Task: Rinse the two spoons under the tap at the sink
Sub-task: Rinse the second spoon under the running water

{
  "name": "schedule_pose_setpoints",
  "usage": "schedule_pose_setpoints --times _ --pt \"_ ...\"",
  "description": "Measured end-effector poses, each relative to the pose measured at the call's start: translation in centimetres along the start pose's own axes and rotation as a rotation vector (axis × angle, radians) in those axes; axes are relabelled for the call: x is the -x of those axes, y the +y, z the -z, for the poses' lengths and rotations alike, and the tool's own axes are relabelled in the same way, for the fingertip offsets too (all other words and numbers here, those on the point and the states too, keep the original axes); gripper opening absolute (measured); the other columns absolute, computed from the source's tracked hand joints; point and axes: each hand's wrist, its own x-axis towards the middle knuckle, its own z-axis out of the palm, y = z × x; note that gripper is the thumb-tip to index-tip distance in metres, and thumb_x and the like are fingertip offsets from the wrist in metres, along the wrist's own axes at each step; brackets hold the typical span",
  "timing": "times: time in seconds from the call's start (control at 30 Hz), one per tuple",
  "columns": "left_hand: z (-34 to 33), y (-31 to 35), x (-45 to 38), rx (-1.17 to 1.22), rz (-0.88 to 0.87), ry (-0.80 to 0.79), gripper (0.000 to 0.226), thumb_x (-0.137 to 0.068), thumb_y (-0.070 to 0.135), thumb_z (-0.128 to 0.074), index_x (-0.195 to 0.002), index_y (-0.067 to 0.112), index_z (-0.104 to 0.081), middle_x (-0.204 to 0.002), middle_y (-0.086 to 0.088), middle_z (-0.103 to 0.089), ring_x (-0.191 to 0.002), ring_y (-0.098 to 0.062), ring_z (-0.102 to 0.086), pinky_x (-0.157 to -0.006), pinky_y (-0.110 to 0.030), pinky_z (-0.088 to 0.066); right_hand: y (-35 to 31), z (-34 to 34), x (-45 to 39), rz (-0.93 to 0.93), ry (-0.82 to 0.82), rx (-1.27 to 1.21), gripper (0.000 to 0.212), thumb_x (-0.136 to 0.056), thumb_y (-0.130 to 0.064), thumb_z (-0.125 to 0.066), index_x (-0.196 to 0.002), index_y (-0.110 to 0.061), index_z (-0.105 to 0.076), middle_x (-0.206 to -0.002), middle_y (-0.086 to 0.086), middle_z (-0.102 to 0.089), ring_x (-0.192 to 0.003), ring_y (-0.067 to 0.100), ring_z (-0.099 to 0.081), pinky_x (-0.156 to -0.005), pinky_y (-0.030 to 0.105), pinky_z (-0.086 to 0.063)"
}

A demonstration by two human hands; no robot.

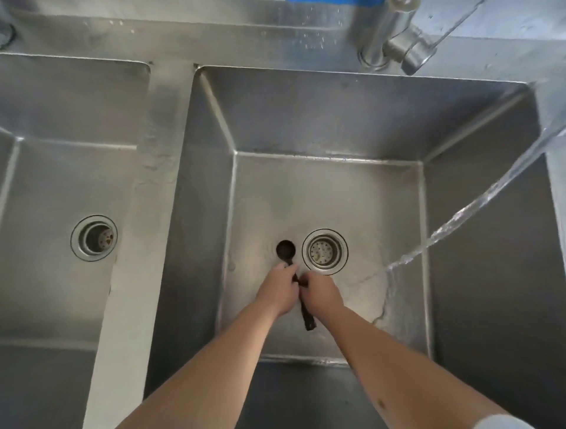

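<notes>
Both my hands are down at the bottom of the right steel basin (337, 190). My left hand (278, 289) grips the neck of a black spoon (285, 248) whose round bowl points away from me, left of the drain. My right hand (321, 291) closes on a black handle (307, 318) that sticks out toward me between my wrists. Whether that handle belongs to the same spoon or a second one is hidden by my hands. The tap (395, 39) stands at the back right, and its water stream (477, 208) falls slanting onto the basin floor, right of my hands.
The drain strainer (324, 249) sits just right of the spoon bowl. A second basin (61, 171) with its own drain (94, 238) lies to the left, past a steel divider (137, 214). Something blue (333, 2) shows at the top edge.
</notes>
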Motion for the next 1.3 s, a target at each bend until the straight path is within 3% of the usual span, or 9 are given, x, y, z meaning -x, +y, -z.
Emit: schedule_pose_setpoints --times 0.2,0.37,0.47,0.6,0.73,0.83,0.93,1.07,1.3 --pt "0.3 1.8 0.5 0.141 0.047 0.054 0.044 -0.087 0.009 -0.058 -0.130 0.015 -0.059 -0.133 -0.008 -0.059 -0.118 -0.020 -0.055 -0.100 -0.022 -0.036 0.3 1.4 1.5 -0.030 -0.062 -0.260 0.013 -0.086 -0.018 -0.055 -0.086 -0.009 -0.065 -0.080 0.007 -0.066 -0.079 0.025 -0.060 -0.066 0.031 -0.040" --pt "1.0 4.7 3.7 0.389 0.041 0.081 0.035 -0.086 0.003 -0.060 -0.115 0.020 -0.070 -0.112 -0.003 -0.071 -0.100 -0.016 -0.064 -0.091 -0.022 -0.046 1.1 5.4 6.5 -0.040 -0.171 -0.739 0.009 -0.091 -0.002 -0.053 -0.086 0.000 -0.061 -0.069 0.011 -0.062 -0.062 0.018 -0.059 -0.060 0.024 -0.050" --pt "0.9 7.3 6.2 0.546 0.036 0.102 0.040 -0.083 -0.005 -0.059 -0.107 0.026 -0.064 -0.096 0.001 -0.069 -0.091 -0.016 -0.064 -0.075 -0.010 -0.045 1.7 7.8 9.8 -0.074 -0.140 -0.846 0.010 -0.092 -0.001 -0.053 -0.084 -0.003 -0.060 -0.068 0.009 -0.064 -0.062 0.020 -0.062 -0.064 0.030 -0.056" --pt "1.3 11.0 8.8 0.824 0.106 0.180 0.046 -0.084 -0.004 -0.059 -0.119 0.017 -0.038 -0.089 -0.008 -0.068 -0.073 -0.019 -0.064 -0.080 -0.038 -0.054 2.9 10.9 13.9 -0.126 -0.145 -0.938 0.012 -0.095 -0.001 -0.049 -0.087 -0.004 -0.056 -0.062 0.007 -0.059 -0.051 0.020 -0.055 -0.051 0.029 -0.043" --pt "2.4 14.2 10.7 1.072 0.086 0.111 0.051 -0.093 -0.002 -0.053 -0.126 0.032 -0.035 -0.110 -0.013 -0.064 -0.083 -0.022 -0.069 -0.087 -0.042 -0.055 4.0 14.0 17.3 -0.110 -0.149 -1.005 0.016 -0.095 0.000 -0.049 -0.080 -0.005 -0.055 -0.063 0.010 -0.054 -0.050 0.020 -0.049 -0.048 0.028 -0.040" --pt "3.0 16.4 11.3 1.082 0.041 0.053 0.036 -0.095 -0.003 -0.049 -0.116 0.026 -0.050 -0.107 -0.007 -0.064 -0.080 -0.020 -0.069 -0.088 -0.041 -0.053 4.3 16.1 19.0 -0.086 -0.108 -0.943 0.014 -0.095 -0.004 -0.050 -0.083 -0.005 -0.058 -0.062 0.008 -0.060 -0.049 0.019 -0.054 -0.048 0.026 -0.044" --pt "2.8 18.4 11.8 1.063 0.057 0.060 0.025 -0.094 -0.001 -0.050 -0.104 0.020 -0.059 -0.102 -0.014 -0.066 -0.074 -0.019 -0.066 -0.084 -0.038 -0.054 4.7 17.8 20.1 -0.084 -0.099 -0.915 0.012 -0.095 -0.006 -0.051 -0.092 -0.004 -0.062 -0.065 0.006 -0.065 -0.050 0.018 -0.057 -0.050 0.028 -0.045" --pt "2.4 20.0 12.1 1.115 0.083 0.087 0.030 -0.091 -0.006 -0.053 -0.100 0.021 -0.064 -0.087 -0.007 -0.069 -0.076 -0.020 -0.064 -0.085 -0.039 -0.054 5.3 19.2 21.5 -0.090 -0.104 -0.978 0.017 -0.092 0.002 -0.049 -0.105 0.001 -0.061 -0.067 0.009 -0.064 -0.049 0.018 -0.054 -0.046 0.026 -0.043" --pt "2.3 21.1 11.7 1.087 0.162 0.154 0.030 -0.084 -0.008 -0.059 -0.088 0.021 -0.064 -0.088 -0.007 -0.069 -0.072 -0.016 -0.065 -0.061 -0.024 -0.056 6.9 20.2 24.2 -0.088 -0.127 -1.111 0.025 -0.091 0.005 -0.051 -0.110 -0.005 -0.064 -0.078 0.014 -0.068 -0.055 0.021 -0.056 -0.051 0.028 -0.045"
